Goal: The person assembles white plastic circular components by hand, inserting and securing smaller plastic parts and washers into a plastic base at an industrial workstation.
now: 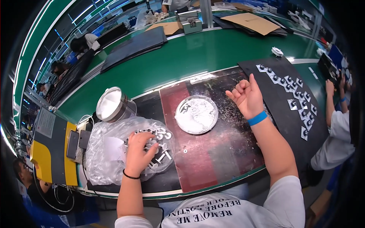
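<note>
My left hand [140, 150] reaches into a clear plastic bag [99, 161]. Its thumb stands away from the fingers, among a heap of small white parts with round heads and thin stems [164, 155]. I see nothing gripped in it, though the fingertips are partly hidden by the parts. My right hand [247, 97], with a blue wristband, is raised palm up over the right side of the work mat. Its fingers curl loosely, the thumb stretches out apart, and nothing shows in it. Between the hands lies a round dish with white paste or powder [197, 116].
A tilted tub with white contents [110, 104] stands behind the bag. On a black board [266, 72] at right sit several white pieces with dark knobs [291, 84]. A small white ring [185, 151] lies on the reddish mat [197, 167]. A co-worker's hands [334, 85] are far right.
</note>
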Action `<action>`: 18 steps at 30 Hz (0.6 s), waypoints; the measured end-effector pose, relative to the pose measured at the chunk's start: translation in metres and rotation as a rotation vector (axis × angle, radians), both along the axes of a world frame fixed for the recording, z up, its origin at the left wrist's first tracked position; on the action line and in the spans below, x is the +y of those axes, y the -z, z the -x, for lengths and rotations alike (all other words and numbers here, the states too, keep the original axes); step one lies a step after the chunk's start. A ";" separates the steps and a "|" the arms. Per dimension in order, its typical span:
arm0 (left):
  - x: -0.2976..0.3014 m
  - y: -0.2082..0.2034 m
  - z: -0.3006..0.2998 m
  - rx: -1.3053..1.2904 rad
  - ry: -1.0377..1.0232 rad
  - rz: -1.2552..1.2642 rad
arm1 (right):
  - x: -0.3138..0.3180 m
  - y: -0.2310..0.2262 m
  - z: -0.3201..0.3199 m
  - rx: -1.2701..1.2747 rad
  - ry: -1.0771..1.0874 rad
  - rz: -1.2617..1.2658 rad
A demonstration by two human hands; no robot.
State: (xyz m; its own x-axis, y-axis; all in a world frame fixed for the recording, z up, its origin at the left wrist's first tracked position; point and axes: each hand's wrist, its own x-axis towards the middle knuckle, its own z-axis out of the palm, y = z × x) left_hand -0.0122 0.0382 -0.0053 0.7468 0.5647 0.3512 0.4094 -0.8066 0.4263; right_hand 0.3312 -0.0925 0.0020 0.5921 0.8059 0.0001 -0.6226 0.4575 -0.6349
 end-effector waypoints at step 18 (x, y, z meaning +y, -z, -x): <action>-0.002 -0.001 0.000 -0.024 -0.010 0.003 | -0.013 -0.018 -0.008 0.045 -0.091 -0.153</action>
State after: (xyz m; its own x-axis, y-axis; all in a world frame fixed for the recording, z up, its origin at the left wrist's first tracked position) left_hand -0.0126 0.0361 -0.0048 0.7324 0.5736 0.3667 0.4075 -0.8009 0.4388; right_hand 0.3397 -0.1058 0.0196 0.5186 0.8488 0.1024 -0.6922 0.4872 -0.5325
